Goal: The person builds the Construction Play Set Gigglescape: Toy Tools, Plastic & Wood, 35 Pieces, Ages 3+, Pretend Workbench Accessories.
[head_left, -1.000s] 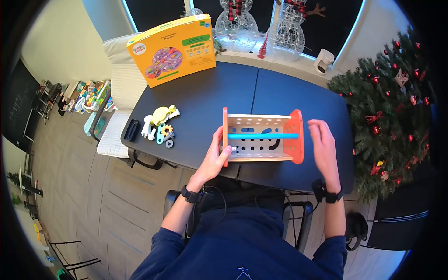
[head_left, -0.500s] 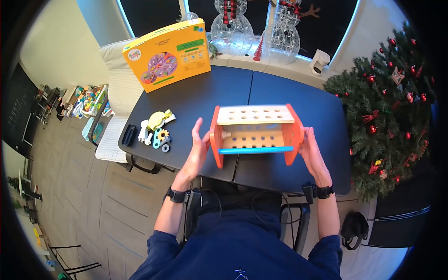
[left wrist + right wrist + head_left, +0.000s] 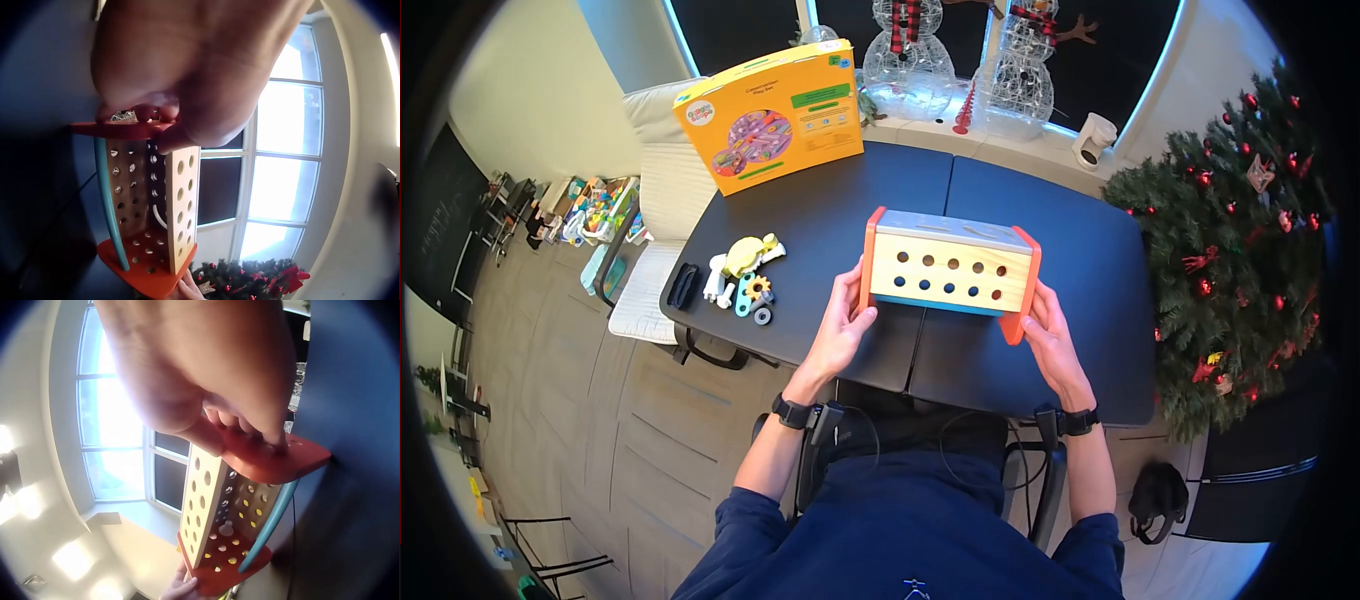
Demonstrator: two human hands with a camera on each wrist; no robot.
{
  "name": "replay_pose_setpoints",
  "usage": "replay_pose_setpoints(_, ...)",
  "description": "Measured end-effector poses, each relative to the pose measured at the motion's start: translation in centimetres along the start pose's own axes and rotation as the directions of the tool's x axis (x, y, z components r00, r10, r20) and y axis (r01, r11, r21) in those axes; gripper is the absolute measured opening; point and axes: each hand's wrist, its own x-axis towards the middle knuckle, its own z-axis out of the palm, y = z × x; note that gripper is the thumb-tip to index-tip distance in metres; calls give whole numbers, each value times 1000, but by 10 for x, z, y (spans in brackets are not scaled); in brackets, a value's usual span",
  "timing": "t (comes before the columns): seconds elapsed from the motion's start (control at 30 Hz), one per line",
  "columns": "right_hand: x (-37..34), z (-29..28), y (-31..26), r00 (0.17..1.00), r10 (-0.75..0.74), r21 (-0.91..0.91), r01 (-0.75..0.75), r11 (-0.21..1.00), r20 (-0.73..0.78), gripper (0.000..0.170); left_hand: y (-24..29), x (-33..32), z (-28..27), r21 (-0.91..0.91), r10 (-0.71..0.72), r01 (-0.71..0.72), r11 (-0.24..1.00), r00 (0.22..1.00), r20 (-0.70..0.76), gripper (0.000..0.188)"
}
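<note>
Both hands hold a wooden toy toolbox [image 3: 950,277] up over the table, turned so that a pale panel with two rows of holes faces me. My left hand [image 3: 837,332] grips its left red end panel [image 3: 128,130], thumb on the near side. On the other end, my right hand [image 3: 1055,345] grips the right red end panel [image 3: 269,459]. A blue rod [image 3: 111,200] joins the two ends on the side towards the table. Inside the toolbox, a small pale peg-like piece [image 3: 226,528] shows in the right wrist view.
Left on the dark table [image 3: 1040,205] lie a yellow toy piece [image 3: 747,252], an orange gear [image 3: 757,287], a teal link [image 3: 743,296], a grey ring [image 3: 763,316] and a black object [image 3: 685,286]. A yellow box [image 3: 820,130] stands behind. A decorated tree [image 3: 1230,270] is at right.
The toolbox has turned over, its blue rod going from the top to the lower side. The right hand has come in from the right onto its end panel; the left hand has regripped.
</note>
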Motion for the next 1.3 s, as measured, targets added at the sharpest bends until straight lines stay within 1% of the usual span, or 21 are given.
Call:
replay_pose_setpoints(0.03, -1, -1, 2, 1000, -12, -20, 12, 1000, -10, 69, -4, -1, 2, -13, -13, 13, 1000, 1000, -5, 72)
replay_pose_setpoints(0.07, -2, -2, 4, 1000, -13, -37, 12, 999, -17, 69, -6, -2, 6, -20, 15, -16, 1000, 998, -59, 69)
replay_pose_setpoints(0.17, 0, 0, 9, 999, -26, -103, 23, 994, -26, 68, -13, -2, 8, 10, 27, -26, 1000, 995, -101, 66)
replay_pose_setpoints(0.27, 0, 1, 19, 999, -39, -170, 33, 985, -28, 68, -21, -7, 8, -50, 22, -26, 998, 996, -88, 64)
replay_pose_setpoints(0.33, -2, 5, 22, 998, -40, -186, 31, 982, -44, 68, -27, -10, 4, -49, -5, 3, 999, 999, -46, 64)
replay_pose_setpoints(0.4, -2, 6, 27, 999, -1, -200, -6, 980, -38, 69, -30, -14, 3, -38, -24, 23, 999, 1000, -8, 63)
replay_pose_setpoints(0.5, -4, 10, 37, 999, 28, -224, -36, 974, -40, 70, -35, -14, -1, -10, -69, 69, 998, 998, 11, 62)
replay_pose_setpoints(0.6, -3, 9, 36, 999, 33, -257, -39, 966, -31, 69, -34, -13, -8, 55, -71, 70, 996, 997, 16, 60)
replay_pose_setpoints(0.67, -5, 7, 38, 999, 17, -316, -29, 948, -42, 67, -21, -14, -16, 219, -106, 100, 971, 994, 15, 57)
replay_pose_setpoints(0.7, -5, 5, 41, 998, -7, -365, -14, 931, -56, 66, -14, -12, -22, 299, -121, 111, 948, 993, 12, 56)
replay_pose_setpoints(0.73, -4, 5, 43, 997, -33, -412, 2, 911, -67, 65, -10, -10, -29, 393, -75, 74, 917, 997, -14, 47)
replay_pose_setpoints(0.77, -6, 8, 43, 990, -54, -494, -16, 869, -128, 61, -4, -9, -38, 508, -30, 60, 859, 997, -68, 44)
replay_pose_setpoints(0.83, -14, 14, 38, 966, -110, -643, -70, 763, -235, 54, 7, -10, -60, 710, 74, 63, 702, 984, -161, 38)
replay_pose_setpoints(0.9, -20, 8, 34, 969, -65, -738, -136, 661, -237, 43, 4, -12, -91, 865, 232, 98, 492, 943, -239, 32)
replay_pose_setpoints(0.93, -22, 6, 31, 970, -43, -779, -167, 604, -241, 37, 0, -12, -109, 899, 263, 124, 421, 932, -251, 32)
replay_pose_setpoints(0.97, -24, 8, 26, 983, 52, -772, -171, 612, -177, 33, -1, -12, -123, 908, 266, 166, 384, 922, -280, 31)
replay_pose_setpoints(1.03, -28, 12, 14, 972, 232, -757, -185, 627, -45, 26, 1, -10, -146, 917, 230, 233, 324, 921, -316, 31)
replay_pose_setpoints(1.1, -29, 26, 7, 959, 260, -769, -79, 634, 116, 27, 2, -7, -159, 925, 218, 267, 269, 919, -328, 29)
replay_pose_setpoints(1.17, -30, 46, 4, 919, 285, -764, 27, 645, 273, 28, -5, -4, -172, 935, 218, 281, 218, 920, -327, 28)
replay_pose_setpoints(1.2, -28, 55, 2, 891, 318, -756, 42, 653, 323, 29, -9, -4, -177, 944, 238, 270, 191, 920, -312, 27)
replay_pose_setpoints(1.3, -20, 75, 5, 855, 359, -747, 48, 664, 375, 30, -15, -3, -186, 948, 182, 299, 110, 931, -315, 26)
